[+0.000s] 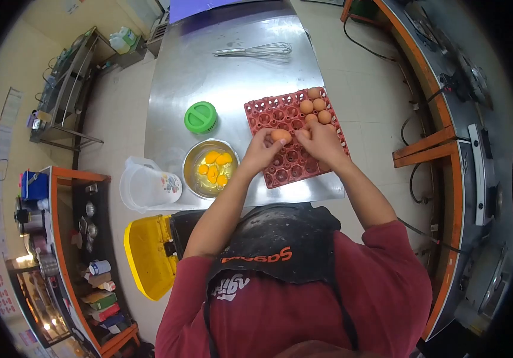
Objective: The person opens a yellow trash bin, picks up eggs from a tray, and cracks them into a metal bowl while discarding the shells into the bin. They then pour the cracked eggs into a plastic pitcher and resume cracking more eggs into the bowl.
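Brown oval egg (281,136) held in the left hand (260,150) over a red plastic egg tray (293,172).
The left thumb and fingers grip it; the right hand (326,144) touches a second, partly hidden brown egg (305,133), and whether its fingers grasp it I cannot tell. More brown eggs (306,107) sit in the tray's far right part; left of it, a round steel bowl (189,170) holds yellow yolks (212,170) in clear egg white.

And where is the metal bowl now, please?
In the head view, the metal bowl stands left of centre, between the plastic jug and the red egg tray.
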`<action>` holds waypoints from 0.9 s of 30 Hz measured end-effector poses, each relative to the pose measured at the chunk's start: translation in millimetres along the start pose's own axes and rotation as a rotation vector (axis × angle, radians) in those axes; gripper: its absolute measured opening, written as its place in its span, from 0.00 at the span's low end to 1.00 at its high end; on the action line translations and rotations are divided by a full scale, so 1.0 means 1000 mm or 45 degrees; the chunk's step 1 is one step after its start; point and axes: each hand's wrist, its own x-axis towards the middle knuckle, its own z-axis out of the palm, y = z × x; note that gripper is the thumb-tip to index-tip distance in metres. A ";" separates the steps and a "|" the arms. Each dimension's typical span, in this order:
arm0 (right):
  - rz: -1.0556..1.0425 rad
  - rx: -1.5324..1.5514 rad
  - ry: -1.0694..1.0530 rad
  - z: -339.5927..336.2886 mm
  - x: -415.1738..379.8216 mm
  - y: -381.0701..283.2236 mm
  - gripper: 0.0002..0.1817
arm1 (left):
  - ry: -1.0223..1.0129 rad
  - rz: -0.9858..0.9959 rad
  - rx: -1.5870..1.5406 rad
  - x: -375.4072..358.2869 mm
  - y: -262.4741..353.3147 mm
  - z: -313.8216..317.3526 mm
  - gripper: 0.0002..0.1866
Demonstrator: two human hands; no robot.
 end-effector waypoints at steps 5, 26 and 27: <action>0.095 -0.525 -0.137 0.022 0.014 -0.013 0.22 | -0.036 -0.115 -0.429 -0.028 0.029 -0.021 0.23; -0.785 0.561 -0.639 0.176 -0.009 -0.148 0.21 | 0.217 -0.244 0.181 -0.174 -0.068 -0.163 0.23; -0.748 0.540 -0.648 0.183 -0.010 -0.148 0.21 | 0.229 -0.176 0.201 -0.172 -0.090 -0.165 0.23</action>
